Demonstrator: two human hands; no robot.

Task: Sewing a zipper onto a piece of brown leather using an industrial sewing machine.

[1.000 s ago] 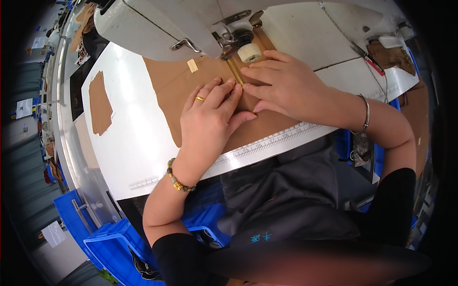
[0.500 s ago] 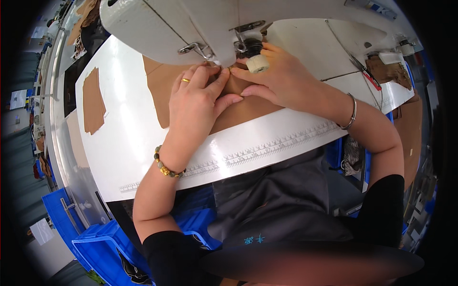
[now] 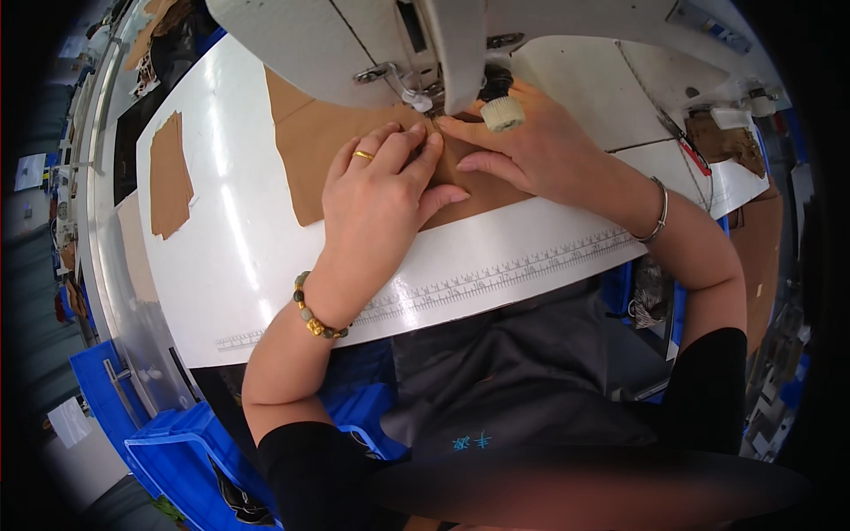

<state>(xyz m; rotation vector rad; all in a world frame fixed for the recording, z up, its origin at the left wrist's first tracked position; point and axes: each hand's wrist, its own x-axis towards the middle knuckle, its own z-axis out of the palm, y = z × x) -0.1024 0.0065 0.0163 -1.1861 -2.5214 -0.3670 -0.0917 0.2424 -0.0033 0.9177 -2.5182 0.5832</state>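
A piece of brown fabric (image 3: 305,168) lies on the white sewing table, beneath the presser foot area of a white sewing machine (image 3: 301,49). My left hand (image 3: 381,190) rests on the fabric just in front of the needle area, fingers bent, thumb out to the side. My right hand (image 3: 553,155) lies to the right, index finger stretched toward the foot and thumb apart on the fabric; its other fingers are partly behind a white knob (image 3: 503,113). The fabric between my fingertips is partly hidden.
A brown stack of cut pieces (image 3: 170,173) lies at left. Red-handled scissors (image 3: 689,150) and brown scraps (image 3: 724,140) are at right. A printed ruler (image 3: 478,285) runs along the table's front edge. Blue bins (image 3: 177,460) stand below at left.
Both hands and the fabric have moved away from me toward the needle. The zipper seen a second ago is now mostly hidden under the machine and my fingers.
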